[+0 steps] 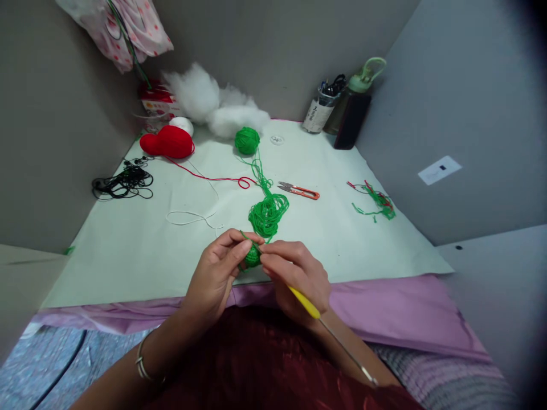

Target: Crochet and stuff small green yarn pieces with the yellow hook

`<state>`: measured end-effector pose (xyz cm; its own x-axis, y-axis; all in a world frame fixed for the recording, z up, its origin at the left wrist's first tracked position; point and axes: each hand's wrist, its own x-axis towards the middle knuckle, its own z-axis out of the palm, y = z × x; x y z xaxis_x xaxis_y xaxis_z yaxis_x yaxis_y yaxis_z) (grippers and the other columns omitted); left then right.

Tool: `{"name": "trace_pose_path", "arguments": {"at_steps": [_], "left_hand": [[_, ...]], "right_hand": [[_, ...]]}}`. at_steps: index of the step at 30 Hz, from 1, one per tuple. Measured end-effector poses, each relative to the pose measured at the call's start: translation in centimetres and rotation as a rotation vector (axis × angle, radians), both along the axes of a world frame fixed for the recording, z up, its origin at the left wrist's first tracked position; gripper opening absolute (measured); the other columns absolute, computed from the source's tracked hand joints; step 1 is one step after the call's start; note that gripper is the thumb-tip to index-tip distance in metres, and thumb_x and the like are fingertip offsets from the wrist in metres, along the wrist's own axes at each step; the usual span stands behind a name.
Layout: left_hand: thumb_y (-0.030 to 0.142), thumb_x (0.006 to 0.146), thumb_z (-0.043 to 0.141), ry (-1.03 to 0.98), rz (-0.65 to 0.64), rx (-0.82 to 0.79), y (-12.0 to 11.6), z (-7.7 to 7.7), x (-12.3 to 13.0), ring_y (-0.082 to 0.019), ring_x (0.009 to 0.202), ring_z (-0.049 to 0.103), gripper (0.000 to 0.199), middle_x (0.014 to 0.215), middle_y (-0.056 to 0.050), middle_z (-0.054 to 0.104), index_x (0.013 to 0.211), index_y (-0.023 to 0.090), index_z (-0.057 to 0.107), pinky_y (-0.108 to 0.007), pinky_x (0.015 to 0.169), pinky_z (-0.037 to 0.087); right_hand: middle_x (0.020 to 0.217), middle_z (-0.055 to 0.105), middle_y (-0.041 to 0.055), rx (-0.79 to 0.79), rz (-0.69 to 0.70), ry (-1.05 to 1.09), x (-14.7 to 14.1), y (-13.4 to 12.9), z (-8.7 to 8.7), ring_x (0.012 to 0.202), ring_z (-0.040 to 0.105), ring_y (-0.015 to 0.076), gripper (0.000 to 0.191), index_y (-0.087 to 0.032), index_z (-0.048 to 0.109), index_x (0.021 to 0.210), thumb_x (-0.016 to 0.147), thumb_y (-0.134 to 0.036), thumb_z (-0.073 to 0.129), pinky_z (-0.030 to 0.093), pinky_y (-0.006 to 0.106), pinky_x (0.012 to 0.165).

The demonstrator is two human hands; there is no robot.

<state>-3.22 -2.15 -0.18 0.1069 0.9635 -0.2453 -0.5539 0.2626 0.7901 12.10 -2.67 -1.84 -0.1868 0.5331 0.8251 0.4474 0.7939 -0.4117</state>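
Observation:
Near the table's front edge, my left hand point(219, 272) pinches a small green crocheted piece point(253, 256) between thumb and fingers. My right hand point(299, 277) grips a crochet hook by its yellow handle point(305, 302). The hook's front tip meets the green piece, partly hidden by my fingers; its metal rear end points down to the right over my forearm. Just beyond my hands lies a loose heap of green yarn point(268, 215), with strands running back to a green yarn ball point(247, 140).
Orange-handled snips point(299, 190) lie beyond my right hand. Red yarn point(171, 142), black cord point(128, 181) and white stuffing point(199, 94) are at the left and back. Yarn scraps point(378, 202) lie right; a phone point(352, 121), bottle point(361, 82) and pen cup point(319, 111) stand behind.

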Motion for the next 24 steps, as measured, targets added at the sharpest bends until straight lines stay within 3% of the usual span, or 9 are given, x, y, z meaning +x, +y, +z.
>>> {"name": "trace_pose_path", "arguments": {"at_steps": [4, 8, 12, 18, 24], "left_hand": [[0.031, 0.079, 0.088, -0.058, -0.03, -0.024, -0.31, 0.23, 0.25, -0.011, 0.079, 0.066, 0.018, 0.083, -0.001, 0.073, 0.085, 0.017, 0.077, -0.019, 0.077, 0.053], [0.029, 0.077, 0.09, -0.096, -0.074, -0.042, -0.43, 0.2, 0.34, -0.01, 0.076, 0.065, 0.02, 0.078, 0.0, 0.072, 0.091, 0.019, 0.08, -0.018, 0.074, 0.052], [0.03, 0.08, 0.088, -0.08, -0.116, -0.021, -0.31, 0.01, 0.25, -0.011, 0.075, 0.065, 0.025, 0.087, -0.002, 0.075, 0.101, 0.019, 0.082, -0.019, 0.072, 0.051], [0.033, 0.082, 0.084, -0.071, -0.184, -0.032, -0.26, -0.03, 0.08, -0.02, 0.102, 0.072, 0.033, 0.109, -0.008, 0.08, 0.113, 0.021, 0.081, -0.026, 0.087, 0.054], [0.031, 0.081, 0.085, -0.081, -0.155, -0.036, -0.28, -0.07, 0.06, -0.018, 0.096, 0.074, 0.033, 0.11, -0.008, 0.081, 0.113, 0.022, 0.082, -0.025, 0.089, 0.056]], "right_hand": [[0.111, 0.08, 0.0077, 0.042, -0.029, 0.003, 0.02, 0.0, -0.72, 0.1, 0.076, 0.0208, 0.043, -0.026, 0.07, 0.132, 0.093, -0.007, 0.068, 0.065, 0.032, 0.081], [0.114, 0.079, 0.0074, -0.059, -0.02, 0.16, -0.04, 0.3, -0.72, 0.096, 0.077, 0.0208, 0.039, -0.029, 0.074, 0.126, 0.094, -0.007, 0.067, 0.065, 0.034, 0.077], [0.103, 0.078, 0.006, -0.178, 0.037, 0.316, -0.06, 0.65, -0.28, 0.092, 0.075, 0.0194, 0.032, -0.027, 0.076, 0.117, 0.096, -0.006, 0.063, 0.064, 0.035, 0.076], [0.101, 0.078, 0.0048, -0.199, 0.056, 0.33, -0.01, 0.67, -0.23, 0.094, 0.073, 0.0187, 0.033, -0.027, 0.075, 0.118, 0.096, -0.005, 0.064, 0.062, 0.035, 0.077], [0.1, 0.078, 0.005, -0.166, 0.002, 0.329, -0.19, 0.76, -0.39, 0.091, 0.073, 0.0183, 0.031, -0.026, 0.076, 0.115, 0.095, -0.005, 0.065, 0.062, 0.035, 0.076]]}}
